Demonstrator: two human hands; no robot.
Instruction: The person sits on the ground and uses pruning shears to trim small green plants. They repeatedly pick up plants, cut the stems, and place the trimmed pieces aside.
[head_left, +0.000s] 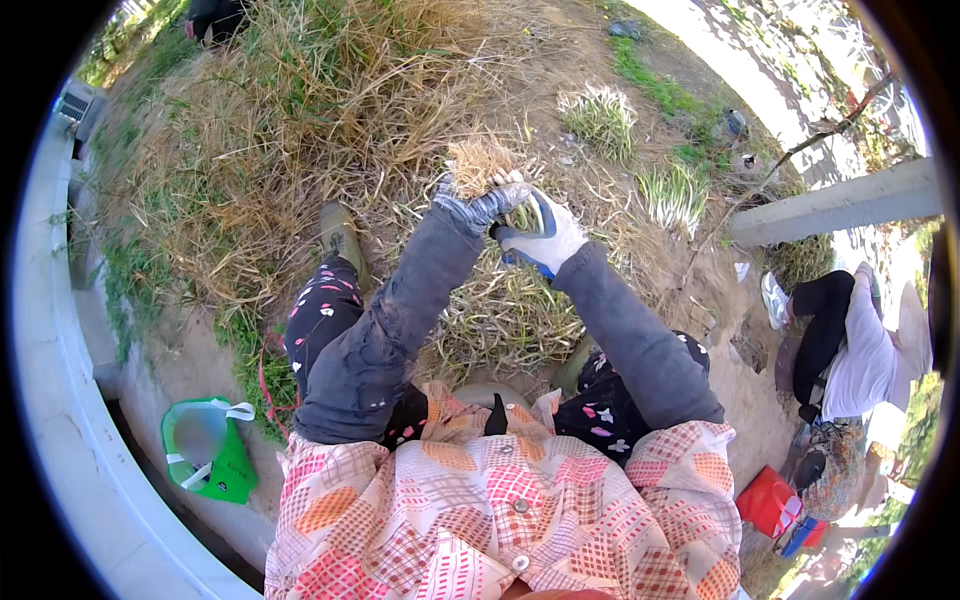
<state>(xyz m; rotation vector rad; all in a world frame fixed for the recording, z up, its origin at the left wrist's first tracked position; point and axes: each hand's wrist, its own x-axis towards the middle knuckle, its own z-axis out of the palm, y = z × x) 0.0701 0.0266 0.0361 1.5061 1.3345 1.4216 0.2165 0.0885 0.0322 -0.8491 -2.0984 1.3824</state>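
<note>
A bunch of slender green-and-white plants (535, 215) with a tangled, straw-coloured root mass (478, 166) is between my hands, roots pointing away from me. My left hand (480, 202), in a grey knitted glove, grips it just below the roots. My right hand (553, 238), in a white-and-blue glove, curls around the stems. A small black object (493, 229) shows between the hands, too hidden to identify. Beneath them, between my feet, lies a heap of cut or pulled leaves (510, 319). Ahead to the right, two bundles of similar plants, a farther one (598, 121) and a nearer one (673, 199), rest on the soil.
Tall dry grass (300, 112) stands ahead on the left. A green bag (229, 461) sits beside a pale curb (52, 360). On the right are a concrete post (836, 202), a seated person (855, 345) and a red bag (769, 501). Another person (214, 19) is partly visible far left.
</note>
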